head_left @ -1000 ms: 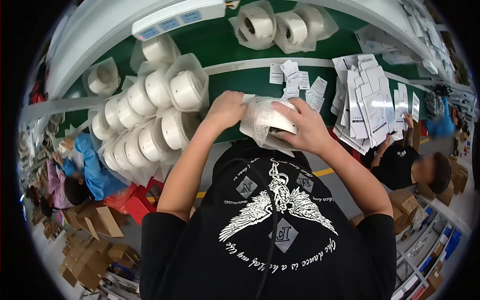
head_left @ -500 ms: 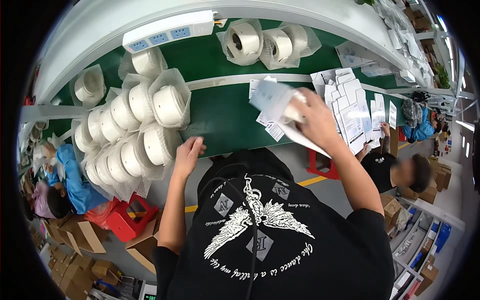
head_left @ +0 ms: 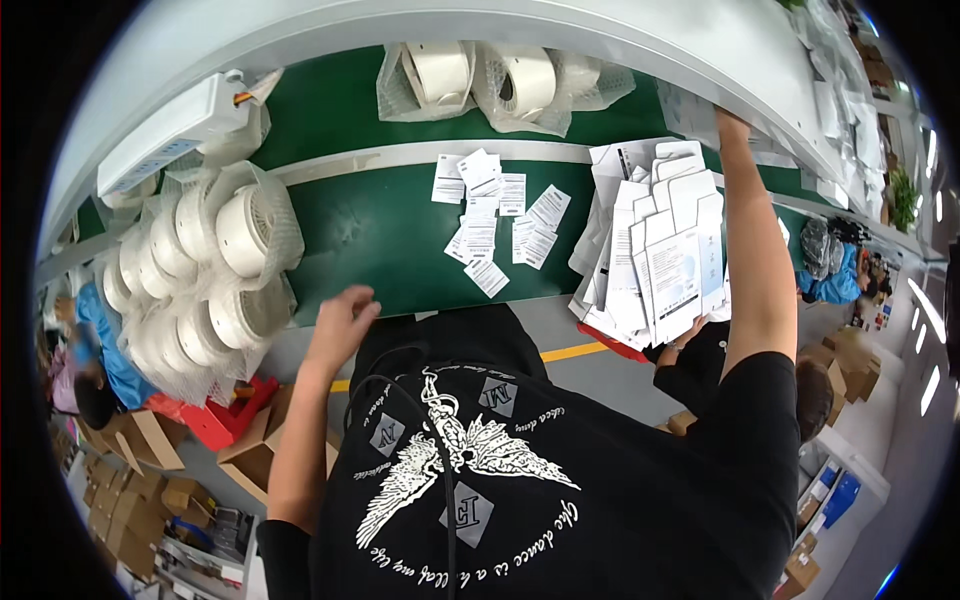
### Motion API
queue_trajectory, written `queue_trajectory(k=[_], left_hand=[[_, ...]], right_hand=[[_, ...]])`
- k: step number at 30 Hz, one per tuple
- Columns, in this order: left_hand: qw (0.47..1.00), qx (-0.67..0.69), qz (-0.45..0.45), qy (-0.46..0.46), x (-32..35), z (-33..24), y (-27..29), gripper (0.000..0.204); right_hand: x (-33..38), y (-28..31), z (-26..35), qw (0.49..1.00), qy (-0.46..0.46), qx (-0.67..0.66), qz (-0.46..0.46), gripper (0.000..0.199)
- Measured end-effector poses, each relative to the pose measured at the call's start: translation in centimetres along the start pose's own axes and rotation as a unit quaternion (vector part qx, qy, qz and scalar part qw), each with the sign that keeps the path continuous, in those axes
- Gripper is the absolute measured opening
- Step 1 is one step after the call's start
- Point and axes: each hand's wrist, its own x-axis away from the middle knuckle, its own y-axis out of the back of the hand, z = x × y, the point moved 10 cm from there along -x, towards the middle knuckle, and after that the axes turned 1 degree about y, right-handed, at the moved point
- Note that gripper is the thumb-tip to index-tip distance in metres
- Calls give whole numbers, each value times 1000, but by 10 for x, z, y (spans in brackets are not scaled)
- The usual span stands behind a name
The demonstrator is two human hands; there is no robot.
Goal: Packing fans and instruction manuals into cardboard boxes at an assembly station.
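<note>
My left hand (head_left: 345, 314) hovers at the table's near edge, its fingers loosely bent and apart with nothing in them. My right arm stretches far to the right; my right hand (head_left: 733, 124) reaches beneath the overhead shelf, which hides its fingers. Close to that arm lies a heap of flat white cartons (head_left: 640, 225), overlapping one another. Several small printed paper slips (head_left: 480, 205) are scattered in the middle of the green table. Near my left hand stand several white rolls (head_left: 243, 232) in bubble-wrap bags, stacked in rows.
More bagged white rolls (head_left: 527, 82) stand at the back of the green table (head_left: 360, 240). A white power strip (head_left: 170, 130) hangs at upper left, and a white shelf (head_left: 560, 25) overhangs the far side. Another person's hand (head_left: 690, 332) touches the carton heap from the right.
My right hand has gone from above the paper slips, where it held a blurred white-and-blue item, to under the shelf at far right. The slips now show uncovered. The view has shifted.
</note>
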Motion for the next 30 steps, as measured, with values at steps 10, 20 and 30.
queue_trajectory(k=[10,20,30], left_hand=[[946,189,-260,-38,-225,-102,111,47],[829,542,-132,-35,-375,-95,48,52],[783,613,-17,-99,-290,-160,-14,61]], right_hand=[[22,54,-4,990,-16,-38,-133,45],[-42,-64,46,916,116,-306,-233,60],[55,-86,256,500,-125,-826,228,63]])
